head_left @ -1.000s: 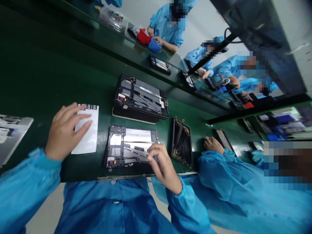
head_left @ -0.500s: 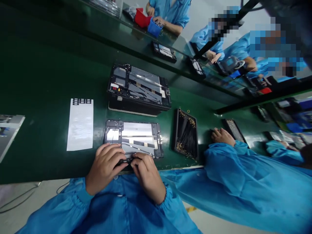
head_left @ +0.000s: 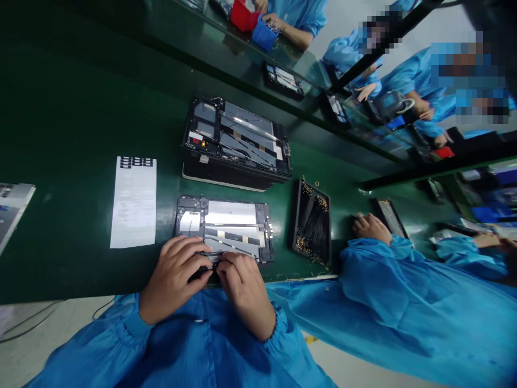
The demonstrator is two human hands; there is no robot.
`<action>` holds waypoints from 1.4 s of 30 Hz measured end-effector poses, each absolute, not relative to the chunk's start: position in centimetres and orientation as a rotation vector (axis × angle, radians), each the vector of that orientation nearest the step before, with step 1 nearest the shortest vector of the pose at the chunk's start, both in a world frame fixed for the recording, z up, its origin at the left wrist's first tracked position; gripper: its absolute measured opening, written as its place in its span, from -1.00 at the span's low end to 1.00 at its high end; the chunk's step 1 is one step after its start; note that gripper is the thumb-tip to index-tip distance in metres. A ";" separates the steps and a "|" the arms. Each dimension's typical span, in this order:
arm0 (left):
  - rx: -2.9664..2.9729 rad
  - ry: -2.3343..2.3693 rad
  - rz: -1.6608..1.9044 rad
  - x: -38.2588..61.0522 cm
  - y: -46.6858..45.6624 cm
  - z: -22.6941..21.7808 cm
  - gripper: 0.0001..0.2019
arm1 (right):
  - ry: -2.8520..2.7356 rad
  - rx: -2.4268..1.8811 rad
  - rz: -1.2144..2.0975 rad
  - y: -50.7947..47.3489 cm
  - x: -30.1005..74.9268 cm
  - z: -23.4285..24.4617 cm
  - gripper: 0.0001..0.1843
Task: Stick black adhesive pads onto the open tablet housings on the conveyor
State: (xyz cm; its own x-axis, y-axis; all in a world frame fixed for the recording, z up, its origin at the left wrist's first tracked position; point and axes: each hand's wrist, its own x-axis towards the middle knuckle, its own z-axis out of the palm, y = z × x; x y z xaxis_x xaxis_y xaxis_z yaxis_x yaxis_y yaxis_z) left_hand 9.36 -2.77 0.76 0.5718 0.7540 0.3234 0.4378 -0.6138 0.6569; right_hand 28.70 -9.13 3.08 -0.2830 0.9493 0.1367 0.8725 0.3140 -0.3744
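Note:
An opened tablet [head_left: 232, 213] lies flat on the green bench in front of me, its silver plate, black frame and thin cables showing. My left hand [head_left: 175, 277] curls over its near left edge, fingers on top and thumb at the front side. Close beside it, my right hand [head_left: 244, 283] pinches at the middle of the same near edge. Whatever sits between the right fingertips is too small and covered to make out. Behind the tablet stands a stack of similar opened tablets [head_left: 238, 145].
Right of the tablet is a black tray [head_left: 297, 218] of thin black cables with gold ends. A white sheet [head_left: 133, 210] with black stickers lies left. A co-worker's hand [head_left: 371, 227] rests farther right. A glass shelf [head_left: 242, 48] crosses the back, with a blue bin [head_left: 265, 35].
The view has shifted slightly, so the stack and shelf appear a little further right and higher. Both hands stay at the tablet's near edge, with only slight finger movement.

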 end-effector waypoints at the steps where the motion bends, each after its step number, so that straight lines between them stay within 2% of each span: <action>1: 2.291 0.950 0.810 9.4 -2.8 0.7 -0.93 | -2.258 -1.636 0.319 -9.1 28.6 3.1 -0.92; 9: 2.320 0.921 0.837 9.4 -2.8 0.7 -0.87 | -2.170 -1.596 0.347 -8.8 28.7 3.0 -0.93; 15: 2.395 0.958 0.865 9.7 -3.2 1.3 -0.90 | -1.924 -1.521 0.502 -9.8 30.5 2.3 -0.80; 36: 2.379 1.003 0.905 10.7 -3.4 1.4 -0.93 | -1.949 -1.556 0.518 -9.1 29.8 2.4 -0.86; 42: 2.411 0.995 0.904 10.5 -3.7 1.5 -0.90 | -1.903 -1.473 0.462 -10.0 29.9 1.4 -0.72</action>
State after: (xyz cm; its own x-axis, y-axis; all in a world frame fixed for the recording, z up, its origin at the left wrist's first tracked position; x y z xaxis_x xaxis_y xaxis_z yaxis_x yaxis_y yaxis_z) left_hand 10.53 -3.72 1.54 0.5425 0.7290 0.4174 0.4853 -0.6776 0.5526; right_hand 29.92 -10.00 1.44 -0.1307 0.9467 0.2943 0.7067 0.2971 -0.6421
